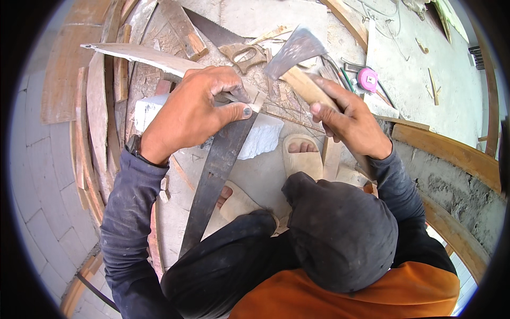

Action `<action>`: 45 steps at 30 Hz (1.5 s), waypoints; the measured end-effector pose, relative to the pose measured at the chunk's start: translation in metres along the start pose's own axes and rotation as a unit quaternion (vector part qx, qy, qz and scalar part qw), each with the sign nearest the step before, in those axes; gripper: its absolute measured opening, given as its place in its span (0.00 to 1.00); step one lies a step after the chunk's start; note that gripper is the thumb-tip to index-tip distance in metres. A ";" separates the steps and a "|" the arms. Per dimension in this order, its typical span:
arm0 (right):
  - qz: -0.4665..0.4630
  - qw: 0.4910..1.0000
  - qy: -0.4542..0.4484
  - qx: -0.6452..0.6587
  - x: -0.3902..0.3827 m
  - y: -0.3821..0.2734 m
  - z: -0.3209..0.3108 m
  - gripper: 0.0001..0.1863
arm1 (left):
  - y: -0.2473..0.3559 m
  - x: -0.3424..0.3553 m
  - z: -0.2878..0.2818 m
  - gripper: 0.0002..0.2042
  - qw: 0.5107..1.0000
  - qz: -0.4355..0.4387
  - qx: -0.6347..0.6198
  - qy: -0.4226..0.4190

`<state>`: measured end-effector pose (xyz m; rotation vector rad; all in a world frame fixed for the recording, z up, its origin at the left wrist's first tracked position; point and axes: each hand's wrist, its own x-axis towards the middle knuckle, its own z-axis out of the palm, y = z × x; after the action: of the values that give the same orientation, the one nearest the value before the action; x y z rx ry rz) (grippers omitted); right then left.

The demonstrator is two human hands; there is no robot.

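My left hand (199, 109) is closed at the upper end of a long, flat, dark grey board (217, 167), thumb and fingers pinched together. Whether something small is also pinched there is hidden. The board slants down toward my left leg. In my right hand (348, 114) is a hatchet, its wooden handle (305, 85) wrapped by the fingers. The broad grey hatchet head (295, 52) is raised to the right of the board's end, apart from it and slightly blurred. Below the left hand, a rough white block (265, 136) lies behind the board.
A handsaw with a wooden handle (243, 56) lies beyond my hands among wood scraps. Right of the hatchet is a pink tape measure (367, 79). Several planks (95, 114) lean at the left. A wooden beam (446, 154) runs along the right. My sandalled feet (303, 157) are below.
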<state>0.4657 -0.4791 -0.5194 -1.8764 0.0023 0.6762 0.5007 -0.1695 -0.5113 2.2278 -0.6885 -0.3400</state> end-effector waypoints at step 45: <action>-0.031 0.999 -0.023 -0.038 -0.004 0.000 -0.003 0.33 | -0.006 -0.014 0.007 0.17 0.994 0.053 0.074 0.064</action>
<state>0.4640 -0.4832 -0.5172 -1.9245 -0.1124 0.6858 0.4882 -0.1619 -0.5196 2.3184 -0.7803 -0.0936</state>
